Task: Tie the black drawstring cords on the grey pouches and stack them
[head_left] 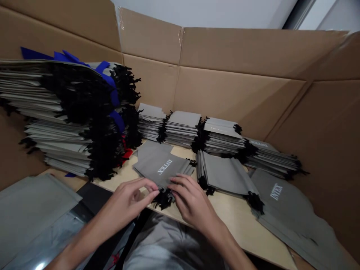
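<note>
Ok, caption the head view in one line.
Left hand and right hand hold a grey INTEX drawstring bag on a wooden board.

Bare left hand (129, 198) and bare right hand (191, 200), seen from the wearer's own head camera: long slim fingers (142, 186), nails trimmed short. Forearms (84, 240) bare as well, tapering toward the wrists. Along the lower edge, a blurred grey patch (168, 243), perhaps clothing, too indistinct to tell.

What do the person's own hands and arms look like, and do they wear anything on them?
The left hand and the right hand are bare, with no gloves, rings or watch visible. The left forearm and the right forearm show no sleeve.
</note>
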Tool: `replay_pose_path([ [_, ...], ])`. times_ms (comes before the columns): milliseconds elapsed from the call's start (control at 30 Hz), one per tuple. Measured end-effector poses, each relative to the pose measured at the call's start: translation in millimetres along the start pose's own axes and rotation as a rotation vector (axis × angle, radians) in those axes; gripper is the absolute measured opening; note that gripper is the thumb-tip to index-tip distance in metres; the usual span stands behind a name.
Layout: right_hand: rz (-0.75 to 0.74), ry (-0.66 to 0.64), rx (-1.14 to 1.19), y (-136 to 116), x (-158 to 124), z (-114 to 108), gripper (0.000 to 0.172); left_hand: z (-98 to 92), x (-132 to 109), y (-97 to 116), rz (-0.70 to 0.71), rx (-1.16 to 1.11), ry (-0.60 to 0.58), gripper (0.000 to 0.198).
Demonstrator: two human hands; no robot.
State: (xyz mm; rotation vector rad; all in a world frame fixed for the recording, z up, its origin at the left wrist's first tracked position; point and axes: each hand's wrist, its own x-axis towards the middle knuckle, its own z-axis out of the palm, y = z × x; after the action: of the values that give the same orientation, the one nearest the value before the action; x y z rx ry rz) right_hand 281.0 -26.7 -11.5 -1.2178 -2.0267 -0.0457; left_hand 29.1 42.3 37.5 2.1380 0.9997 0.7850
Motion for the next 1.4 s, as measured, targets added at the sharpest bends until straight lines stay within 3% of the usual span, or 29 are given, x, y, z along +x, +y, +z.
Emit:
replay_pose_path([
  [133,0.021,0.053,-0.018,-1,-1,2,0.031,11.6,9,2,0.082,0.069,0.027,0.021],
  [267,0.045,0.061,-0.039,-6,-2,3,0.028,10.6,17,-4,0.161,0.097,-0.057,0.031],
  [567,0.051,0.055,-0.079,-6,-3,3,0.022,31.2,11,-6,0.172,0.210,-0.103,0.025],
  [833,0.010,0.027,-0.084,2,-5,3,0.023,22.4,15,-8,0.342,0.238,-0.125,0.026],
  [967,-0.023,0.038,-0.080,2,-6,0,0.030,20.3,16,-9,0.332,0.201,-0.142,0.022],
  [1400,-0.017,0.087,0.005,-7,-2,-6,0.025,17.5,14,-2,0.339,0.220,-0.140,0.011],
])
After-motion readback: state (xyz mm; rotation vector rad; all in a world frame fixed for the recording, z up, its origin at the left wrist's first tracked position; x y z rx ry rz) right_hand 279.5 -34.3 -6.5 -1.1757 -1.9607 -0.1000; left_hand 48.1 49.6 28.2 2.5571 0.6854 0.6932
